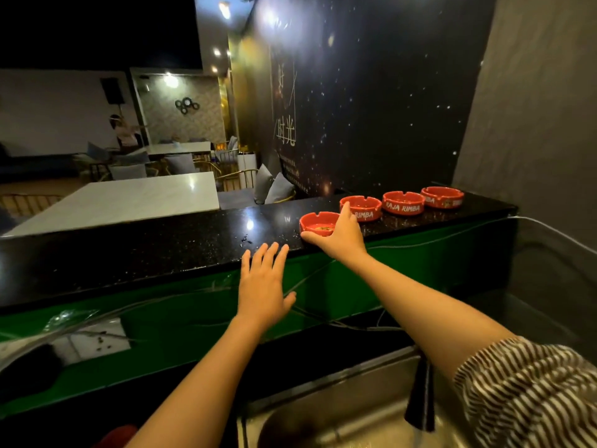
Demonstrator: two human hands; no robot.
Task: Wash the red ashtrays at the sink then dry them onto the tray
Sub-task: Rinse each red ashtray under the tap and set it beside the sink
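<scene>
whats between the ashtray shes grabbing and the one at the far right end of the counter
Two more red ashtrays sit in line between the nearest ashtray under the right hand and the far ashtray, seen in the head view.

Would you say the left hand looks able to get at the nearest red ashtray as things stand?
Probably yes: the left hand hovers open beside the nearest ashtray, with bare counter between them, though the right hand already covers its near side.

Ashtrays (403,203): glossy red glaze, ceramic by the look.
Counter (161,250): polished black speckled stone.
Sink (339,412): brushed, dull metal.
Sleeve (529,392): soft striped cloth.
Table (129,202): smooth white, shiny.
</scene>
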